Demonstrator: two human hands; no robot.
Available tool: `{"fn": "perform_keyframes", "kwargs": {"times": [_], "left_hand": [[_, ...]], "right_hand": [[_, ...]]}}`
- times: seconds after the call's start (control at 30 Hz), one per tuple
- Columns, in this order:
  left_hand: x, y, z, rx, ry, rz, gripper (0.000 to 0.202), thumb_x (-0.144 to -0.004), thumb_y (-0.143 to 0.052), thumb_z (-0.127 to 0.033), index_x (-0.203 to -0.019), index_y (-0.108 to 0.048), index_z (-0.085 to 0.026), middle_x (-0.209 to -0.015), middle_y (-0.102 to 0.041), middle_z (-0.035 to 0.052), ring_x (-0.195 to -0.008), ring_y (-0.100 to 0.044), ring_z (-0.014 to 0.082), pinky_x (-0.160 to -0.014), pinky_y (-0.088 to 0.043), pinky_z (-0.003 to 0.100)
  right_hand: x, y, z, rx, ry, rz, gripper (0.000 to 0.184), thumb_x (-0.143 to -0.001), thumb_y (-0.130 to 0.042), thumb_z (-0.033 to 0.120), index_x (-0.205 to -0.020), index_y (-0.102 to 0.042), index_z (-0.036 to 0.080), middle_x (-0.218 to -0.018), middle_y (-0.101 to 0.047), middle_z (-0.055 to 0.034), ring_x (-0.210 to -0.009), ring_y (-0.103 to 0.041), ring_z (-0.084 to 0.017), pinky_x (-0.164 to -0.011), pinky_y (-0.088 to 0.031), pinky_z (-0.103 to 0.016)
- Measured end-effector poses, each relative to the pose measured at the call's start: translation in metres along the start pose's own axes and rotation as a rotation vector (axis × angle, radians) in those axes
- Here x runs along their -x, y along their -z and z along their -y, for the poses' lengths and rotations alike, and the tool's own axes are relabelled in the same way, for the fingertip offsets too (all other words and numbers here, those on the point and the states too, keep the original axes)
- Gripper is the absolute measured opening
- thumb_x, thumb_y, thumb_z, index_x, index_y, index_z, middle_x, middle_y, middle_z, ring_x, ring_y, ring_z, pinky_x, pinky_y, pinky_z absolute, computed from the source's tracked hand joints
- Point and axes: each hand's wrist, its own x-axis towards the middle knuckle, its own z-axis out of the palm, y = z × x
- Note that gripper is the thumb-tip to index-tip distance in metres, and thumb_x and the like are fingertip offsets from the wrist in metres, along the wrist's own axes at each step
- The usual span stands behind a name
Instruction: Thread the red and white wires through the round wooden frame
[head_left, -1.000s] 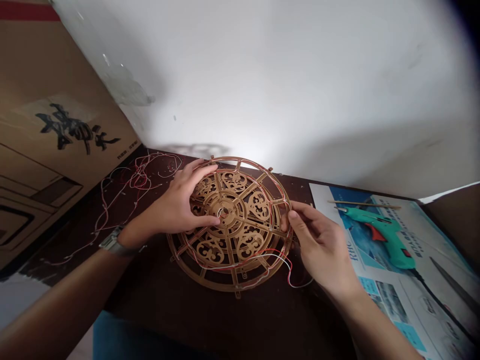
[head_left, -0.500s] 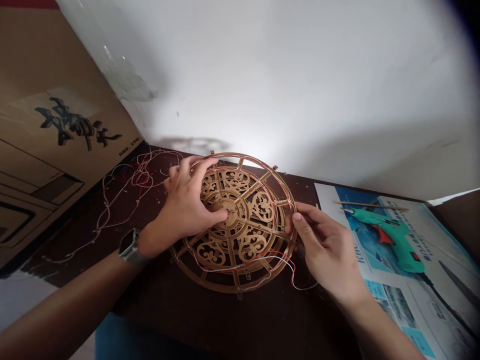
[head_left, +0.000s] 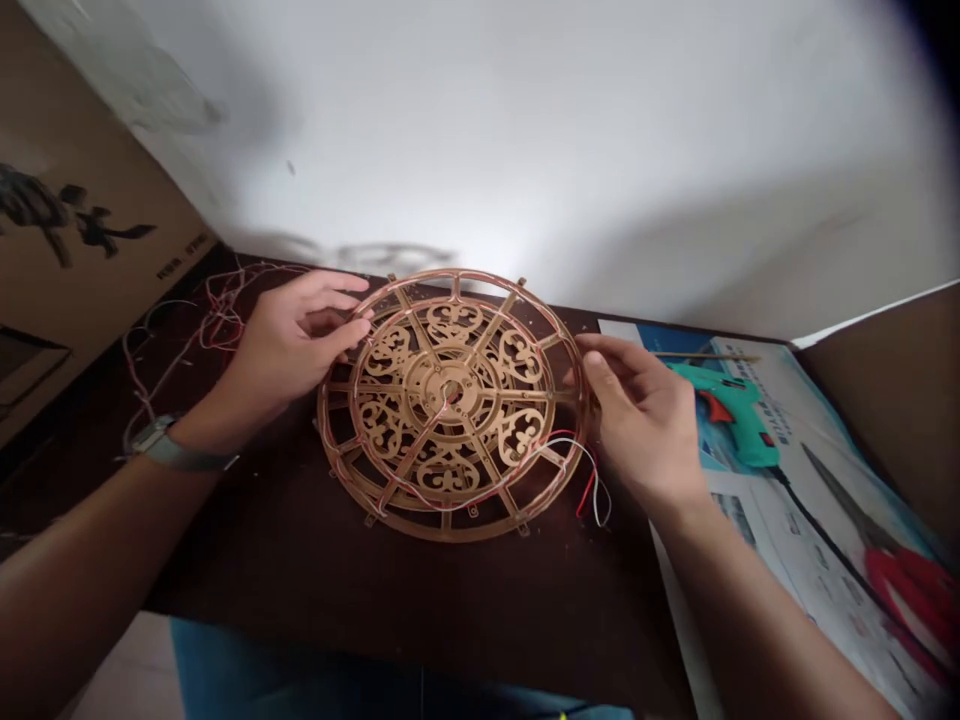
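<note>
Fretwork wheel [head_left: 424,385] now lies flat on our dark tabletop [head_left: 375,590], and our left hand [head_left: 292,345] has moved from hub to rim, fingers spread; our right hand [head_left: 641,420] curls just beside the rim.

The left hand [head_left: 292,340] has moved from the middle of the fretwork wheel [head_left: 480,395] out to its rim, fingers lifted. Red-handled scissors [head_left: 904,590] have come into view at lower right, and the wheel perhaps turned slightly, though the shifted view makes that hard to judge.
</note>
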Motion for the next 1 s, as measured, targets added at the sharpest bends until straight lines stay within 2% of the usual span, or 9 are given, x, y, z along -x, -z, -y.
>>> {"fn": "perform_keyframes", "kwargs": {"times": [0.17,0.27,0.33,0.53,0.7,0.77,0.83,0.93,1.0], "left_hand": [[0.007,-0.001,0.008,-0.125,0.033,-0.035,0.05,-0.086,-0.087,-0.054,-0.123,-0.081,-0.022,-0.115,-0.085,0.0059,-0.099,-0.08,0.0285,-0.075,-0.067,0.043],[0.005,0.009,0.012,-0.263,-0.022,-0.052,0.046,-0.087,-0.086,-0.053,-0.12,-0.082,-0.021,-0.113,-0.086,0.0052,-0.096,-0.079,0.0254,-0.082,-0.067,0.044],[0.002,0.014,0.016,-0.347,-0.068,-0.059,0.047,-0.088,-0.085,-0.052,-0.122,-0.082,-0.02,-0.112,-0.087,0.0034,-0.094,-0.078,0.0228,-0.087,-0.066,0.044],[-0.001,0.015,0.028,-0.518,-0.133,-0.015,0.042,-0.096,-0.076,-0.049,-0.125,-0.084,-0.02,-0.105,-0.087,-0.0024,-0.084,-0.072,0.0166,-0.089,-0.062,0.043],[0.012,0.007,0.008,-0.563,-0.316,-0.006,0.035,-0.102,-0.074,-0.048,-0.123,-0.085,-0.023,-0.121,-0.087,-0.0009,-0.107,-0.076,0.0237,-0.106,-0.059,0.049],[0.021,0.002,-0.005,-0.448,-0.477,0.114,0.024,-0.107,-0.072,-0.045,-0.113,-0.086,-0.027,-0.115,-0.087,-0.0032,-0.099,-0.077,0.0195,-0.096,-0.061,0.041],[0.031,-0.006,-0.015,-0.328,-0.645,0.353,0.017,-0.11,-0.073,-0.039,-0.106,-0.086,-0.029,-0.105,-0.087,-0.0046,-0.088,-0.077,0.0155,-0.083,-0.059,0.034],[0.043,-0.017,-0.02,-0.285,-0.772,0.699,0.017,-0.112,-0.069,-0.027,-0.102,-0.084,-0.027,-0.098,-0.084,-0.0014,-0.09,-0.076,0.0169,-0.09,-0.056,0.035],[0.047,-0.023,-0.017,-0.311,-0.774,0.817,0.012,-0.11,-0.073,-0.026,-0.104,-0.082,-0.025,-0.1,-0.082,0.0007,-0.094,-0.075,0.0193,-0.094,-0.055,0.038]], "right_hand": [[0.001,0.001,0.0,0.002,0.028,0.048,0.045,-0.097,-0.084,0.043,-0.136,-0.076,0.024,-0.122,-0.085,-0.01,-0.112,-0.084,-0.024,-0.102,-0.072,-0.04],[0.005,0.0,0.002,-0.008,0.068,0.12,0.043,-0.097,-0.085,0.038,-0.138,-0.074,0.028,-0.139,-0.081,-0.0099,-0.126,-0.081,-0.027,-0.109,-0.07,-0.043],[0.008,-0.002,0.002,0.005,0.07,0.156,0.043,-0.097,-0.084,0.037,-0.138,-0.074,0.03,-0.144,-0.079,-0.0095,-0.122,-0.081,-0.026,-0.105,-0.071,-0.043],[0.011,-0.003,0.001,0.253,0.125,0.142,0.035,-0.101,-0.078,0.036,-0.134,-0.076,0.023,-0.131,-0.081,-0.01,-0.102,-0.08,-0.021,-0.089,-0.07,-0.039],[0.014,0.0,0.016,0.447,0.399,0.141,0.014,-0.106,-0.071,0.028,-0.116,-0.081,0.024,-0.12,-0.08,-0.0091,-0.103,-0.077,-0.022,-0.094,-0.065,-0.044],[0.02,-0.004,0.026,0.446,0.528,0.23,0.013,-0.106,-0.072,0.021,-0.115,-0.08,0.025,-0.118,-0.08,-0.0086,-0.108,-0.076,-0.023,-0.096,-0.064,-0.045],[0.029,-0.012,0.033,0.409,0.648,0.361,0.017,-0.104,-0.073,0.014,-0.116,-0.078,0.025,-0.115,-0.079,-0.0074,-0.108,-0.074,-0.022,-0.098,-0.063,-0.046],[0.044,-0.024,0.04,0.372,0.75,0.565,0.023,-0.102,-0.073,0.006,-0.119,-0.074,0.021,-0.113,-0.077,-0.0068,-0.108,-0.071,-0.021,-0.1,-0.063,-0.045],[0.05,-0.029,0.041,0.406,0.755,0.652,0.023,-0.102,-0.074,0.004,-0.118,-0.072,0.02,-0.113,-0.075,-0.007,-0.109,-0.069,-0.021,-0.098,-0.062,-0.044]]}}
